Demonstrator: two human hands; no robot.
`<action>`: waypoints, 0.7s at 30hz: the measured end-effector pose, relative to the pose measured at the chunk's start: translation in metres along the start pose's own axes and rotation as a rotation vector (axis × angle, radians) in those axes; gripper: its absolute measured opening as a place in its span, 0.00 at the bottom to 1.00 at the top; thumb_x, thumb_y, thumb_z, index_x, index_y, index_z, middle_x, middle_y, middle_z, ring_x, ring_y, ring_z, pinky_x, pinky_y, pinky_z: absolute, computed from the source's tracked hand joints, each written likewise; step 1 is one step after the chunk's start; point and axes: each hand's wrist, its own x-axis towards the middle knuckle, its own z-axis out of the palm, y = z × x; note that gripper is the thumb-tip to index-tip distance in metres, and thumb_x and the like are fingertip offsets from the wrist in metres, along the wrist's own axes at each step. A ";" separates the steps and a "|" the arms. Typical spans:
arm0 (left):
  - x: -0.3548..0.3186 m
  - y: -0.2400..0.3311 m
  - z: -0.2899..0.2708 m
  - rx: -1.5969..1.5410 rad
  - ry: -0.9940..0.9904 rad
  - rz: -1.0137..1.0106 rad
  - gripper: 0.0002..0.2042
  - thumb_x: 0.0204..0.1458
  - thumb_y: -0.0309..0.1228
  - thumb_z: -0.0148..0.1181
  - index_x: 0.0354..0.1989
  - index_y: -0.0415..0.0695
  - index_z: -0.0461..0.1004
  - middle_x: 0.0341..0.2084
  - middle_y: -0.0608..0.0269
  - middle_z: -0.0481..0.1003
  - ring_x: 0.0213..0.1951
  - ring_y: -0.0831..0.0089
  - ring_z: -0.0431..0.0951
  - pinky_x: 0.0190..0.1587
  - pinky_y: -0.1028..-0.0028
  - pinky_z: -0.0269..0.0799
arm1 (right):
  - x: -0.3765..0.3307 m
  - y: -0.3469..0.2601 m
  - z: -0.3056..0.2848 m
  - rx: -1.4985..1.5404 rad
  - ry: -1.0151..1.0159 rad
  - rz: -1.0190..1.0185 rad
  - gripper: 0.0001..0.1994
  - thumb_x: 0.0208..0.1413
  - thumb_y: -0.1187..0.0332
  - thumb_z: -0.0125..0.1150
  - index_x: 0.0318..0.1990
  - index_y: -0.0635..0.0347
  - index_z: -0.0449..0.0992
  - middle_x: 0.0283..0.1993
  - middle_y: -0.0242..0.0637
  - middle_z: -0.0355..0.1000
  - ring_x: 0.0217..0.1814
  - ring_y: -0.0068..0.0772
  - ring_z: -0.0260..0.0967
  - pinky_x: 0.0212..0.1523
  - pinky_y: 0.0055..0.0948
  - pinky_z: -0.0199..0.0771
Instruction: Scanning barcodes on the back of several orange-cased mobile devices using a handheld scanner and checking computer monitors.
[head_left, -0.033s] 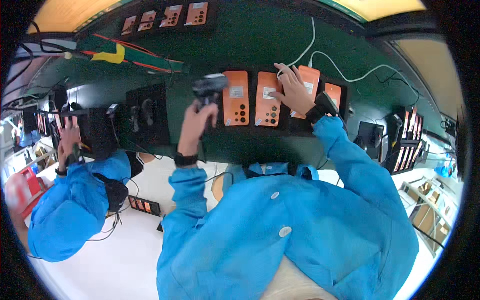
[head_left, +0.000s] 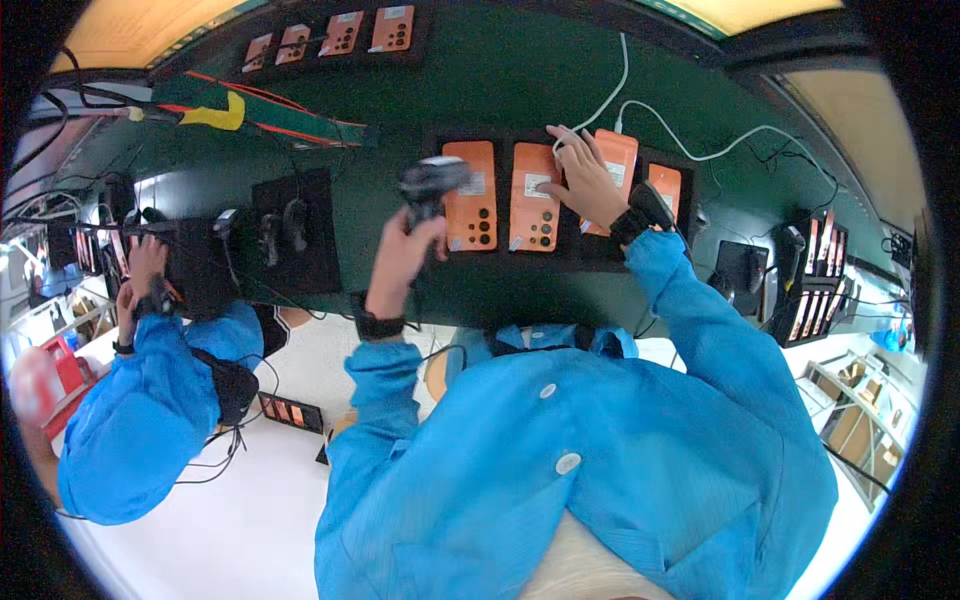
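My left hand is wrapped round the handle of a black handheld scanner, whose head hangs over the upper left of an orange phone. A second orange phone, back up with a white label, lies to its right. Fingers apart, my right hand rests across that phone's edge and a third orange phone. A white cable passes at its fingertips. Past the right wrist is a fourth orange phone, partly covered by a dark rounded object.
Several more orange phones lie in a dark tray at the far left. Red wires and a yellow tag run along the green bench. A co-worker in a blue smock works at the left. Racked phones stand at the right.
My left hand has shifted slightly right and down with the scanner, bringing its head over the leftmost phone. My right hand has hardly moved.
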 end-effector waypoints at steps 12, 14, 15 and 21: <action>-0.020 -0.032 0.084 0.190 -0.078 -0.084 0.13 0.52 0.30 0.59 0.41 0.39 0.64 0.12 0.66 0.67 0.11 0.77 0.67 0.14 0.76 0.63 | -0.009 0.009 0.008 0.021 0.056 -0.002 0.18 0.50 0.63 0.62 0.38 0.61 0.59 0.64 0.48 0.55 0.67 0.51 0.50 0.67 0.48 0.45; -0.015 -0.031 0.090 0.245 -0.103 -0.081 0.13 0.51 0.30 0.58 0.40 0.38 0.65 0.11 0.66 0.67 0.11 0.77 0.67 0.14 0.75 0.63 | -0.011 0.016 0.015 -0.016 0.094 -0.034 0.17 0.51 0.63 0.61 0.40 0.61 0.60 0.64 0.47 0.56 0.67 0.50 0.51 0.67 0.48 0.45; -0.012 -0.030 0.093 0.272 -0.115 -0.079 0.12 0.51 0.30 0.58 0.40 0.38 0.65 0.11 0.65 0.67 0.11 0.76 0.68 0.14 0.75 0.63 | -0.012 0.019 0.018 -0.035 0.114 -0.049 0.17 0.51 0.64 0.60 0.41 0.61 0.61 0.64 0.46 0.56 0.67 0.49 0.52 0.67 0.48 0.45; -0.006 -0.031 0.104 0.270 -0.060 -0.132 0.08 0.51 0.30 0.57 0.30 0.40 0.66 0.14 0.66 0.69 0.13 0.77 0.68 0.14 0.75 0.64 | -0.012 0.018 0.025 -0.004 0.143 -0.058 0.15 0.50 0.71 0.57 0.44 0.60 0.62 0.64 0.45 0.56 0.68 0.46 0.52 0.67 0.49 0.45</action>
